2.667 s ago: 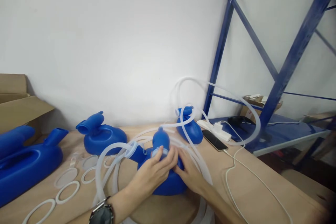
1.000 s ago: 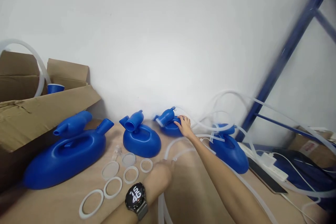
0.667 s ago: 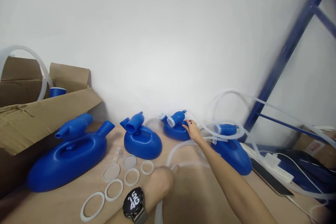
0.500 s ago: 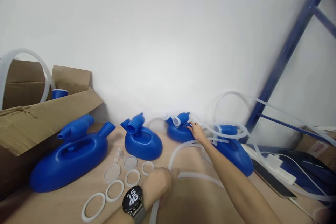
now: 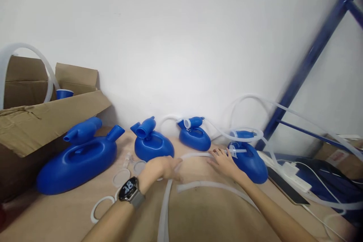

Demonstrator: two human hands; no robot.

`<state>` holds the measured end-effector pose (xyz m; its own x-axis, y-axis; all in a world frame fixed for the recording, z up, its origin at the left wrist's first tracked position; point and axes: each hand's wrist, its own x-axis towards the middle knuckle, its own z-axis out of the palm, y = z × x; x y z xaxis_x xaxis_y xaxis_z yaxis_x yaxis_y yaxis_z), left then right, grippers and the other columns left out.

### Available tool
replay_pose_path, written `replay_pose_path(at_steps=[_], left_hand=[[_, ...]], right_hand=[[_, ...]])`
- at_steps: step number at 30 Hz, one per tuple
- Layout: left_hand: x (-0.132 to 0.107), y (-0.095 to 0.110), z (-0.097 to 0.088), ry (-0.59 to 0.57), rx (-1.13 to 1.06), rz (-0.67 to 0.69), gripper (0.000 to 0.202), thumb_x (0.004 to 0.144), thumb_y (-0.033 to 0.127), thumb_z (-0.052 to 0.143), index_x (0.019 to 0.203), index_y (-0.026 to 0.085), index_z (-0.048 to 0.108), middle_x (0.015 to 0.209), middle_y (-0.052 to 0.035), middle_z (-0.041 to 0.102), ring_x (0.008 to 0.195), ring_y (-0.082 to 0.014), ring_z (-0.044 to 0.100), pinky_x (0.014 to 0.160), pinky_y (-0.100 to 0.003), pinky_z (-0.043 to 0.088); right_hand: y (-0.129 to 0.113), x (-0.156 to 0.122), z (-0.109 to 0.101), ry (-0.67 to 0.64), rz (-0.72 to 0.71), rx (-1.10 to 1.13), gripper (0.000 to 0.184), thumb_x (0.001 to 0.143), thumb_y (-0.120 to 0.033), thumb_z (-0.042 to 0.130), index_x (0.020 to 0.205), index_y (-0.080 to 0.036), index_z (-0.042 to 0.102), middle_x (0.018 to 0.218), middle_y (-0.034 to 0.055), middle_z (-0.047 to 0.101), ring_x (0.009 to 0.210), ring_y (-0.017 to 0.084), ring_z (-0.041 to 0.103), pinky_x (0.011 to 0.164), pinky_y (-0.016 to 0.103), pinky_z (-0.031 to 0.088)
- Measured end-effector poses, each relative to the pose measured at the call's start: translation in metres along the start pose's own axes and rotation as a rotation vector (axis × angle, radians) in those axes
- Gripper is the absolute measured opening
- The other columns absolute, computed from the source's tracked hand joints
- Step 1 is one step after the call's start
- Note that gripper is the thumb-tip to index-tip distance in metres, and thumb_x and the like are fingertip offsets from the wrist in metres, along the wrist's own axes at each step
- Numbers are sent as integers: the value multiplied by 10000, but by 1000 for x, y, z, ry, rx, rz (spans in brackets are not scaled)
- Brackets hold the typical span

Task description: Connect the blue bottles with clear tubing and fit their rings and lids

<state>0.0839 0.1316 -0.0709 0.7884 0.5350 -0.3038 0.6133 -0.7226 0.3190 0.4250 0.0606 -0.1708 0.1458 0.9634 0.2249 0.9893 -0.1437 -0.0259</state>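
Observation:
In the head view, my left hand point(image 5: 166, 167), with a watch on its wrist, is closed around a translucent hose point(image 5: 163, 211). The hose arcs away from it to the right, where my right hand point(image 5: 224, 163) has its fingers and thumb closed on it. A clear plastic fitting point(image 5: 233, 151) is just beyond the right fingers. Behind my hands sits a blue urinal bottle point(image 5: 195, 140) with a smaller blue piece on top. Another blue urinal bottle point(image 5: 251, 164) stands right of my right hand. Flat white rings point(image 5: 102, 210) and clear discs point(image 5: 121, 177) lie left, partly hidden by my left arm.
Two more blue bottles, one large point(image 5: 76, 168) and one smaller point(image 5: 153, 147), stand left. An open cardboard box point(image 5: 51, 115) is beside them. Loose hose point(image 5: 215, 184) crosses the table. At right are a phone point(image 5: 289, 187), a power strip point(image 5: 302, 183) and a blue metal frame point(image 5: 309, 60).
My right hand has left the middle blue bottle and come down and right onto the hose. My left hand has moved up and slightly left with the hose.

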Motion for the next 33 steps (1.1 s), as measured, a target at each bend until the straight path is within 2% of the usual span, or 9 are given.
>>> replay_pose_path(at_steps=[5, 9, 12, 16, 19, 22, 26, 30, 33], left_hand=[[-30, -41, -37, 179, -51, -34, 515, 882, 476, 626, 1355, 273, 611, 1201, -72, 761, 1017, -266, 731, 848, -326, 550], [-44, -73, -44, 246, -7, -208, 276, 793, 408, 720, 1001, 227, 710, 962, -70, 773, 886, -279, 716, 782, -353, 540], [-48, -82, -44, 265, 27, -301, 209, 646, 336, 825, 742, 213, 686, 725, -46, 713, 802, -293, 698, 761, -378, 533], [-58, -77, -55, 434, 59, -316, 229, 711, 434, 777, 757, 229, 684, 749, -51, 712, 834, -306, 694, 776, -378, 520], [-61, -73, -60, 691, 76, -369, 407, 923, 547, 540, 1152, 230, 654, 1097, -127, 743, 1053, -355, 685, 850, -422, 516], [-48, -79, -53, 843, 37, -450, 670, 958, 638, 456, 1457, 191, 445, 1364, -219, 641, 1258, -417, 618, 899, -462, 522], [-22, -95, -36, 786, -11, -446, 682, 921, 532, 587, 1466, 160, 416, 1282, -211, 702, 1185, -381, 692, 908, -409, 530], [-12, -99, -32, 777, -7, -474, 580, 927, 422, 560, 1424, 159, 421, 1218, -213, 733, 1151, -385, 714, 901, -413, 524], [-15, -95, -35, 762, 4, -477, 570, 882, 434, 600, 1361, 158, 460, 1102, -203, 760, 1087, -412, 731, 856, -421, 530]], right_hand=[[-31, -9, -22, 25, -120, 72, 533, 982, -423, 550, 1465, -202, 587, 1578, 211, 495, 1498, 397, 407, 1211, 632, 322], [-108, -18, -36, -26, -318, 230, 410, 1064, -485, 463, 1389, -308, 639, 1413, 77, 654, 1294, 262, 614, 1121, 419, 483], [-176, -23, -38, -101, -549, 397, 393, 1054, -482, 538, 1356, -263, 662, 1322, 94, 683, 1229, 285, 620, 1087, 438, 487], [-235, -19, -23, -207, -532, 303, 300, 960, -424, 719, 1123, -174, 742, 1243, 153, 654, 1217, 353, 570, 1057, 528, 481], [-246, -17, -11, -229, -537, 327, 142, 931, -307, 755, 919, -167, 732, 1205, 142, 656, 1197, 344, 586, 1031, 511, 502], [-241, -17, -9, -219, -546, 397, 89, 987, -278, 679, 952, -197, 690, 1274, 115, 641, 1265, 306, 581, 1043, 447, 509], [-228, -8, -15, -139, -478, 579, 165, 1104, -306, 451, 1085, -230, 597, 1345, 94, 625, 1294, 217, 600, 1101, 370, 484], [-214, 17, -18, 54, -344, 759, 224, 1115, -380, 398, 1053, -234, 555, 1669, 120, 353, 1591, 258, 263, 1280, 483, 265], [-209, 31, -13, 30, -419, 785, 238, 1109, -417, 398, 1043, -238, 540, 1722, 108, 289, 1635, 262, 122, 1303, 542, 185]])
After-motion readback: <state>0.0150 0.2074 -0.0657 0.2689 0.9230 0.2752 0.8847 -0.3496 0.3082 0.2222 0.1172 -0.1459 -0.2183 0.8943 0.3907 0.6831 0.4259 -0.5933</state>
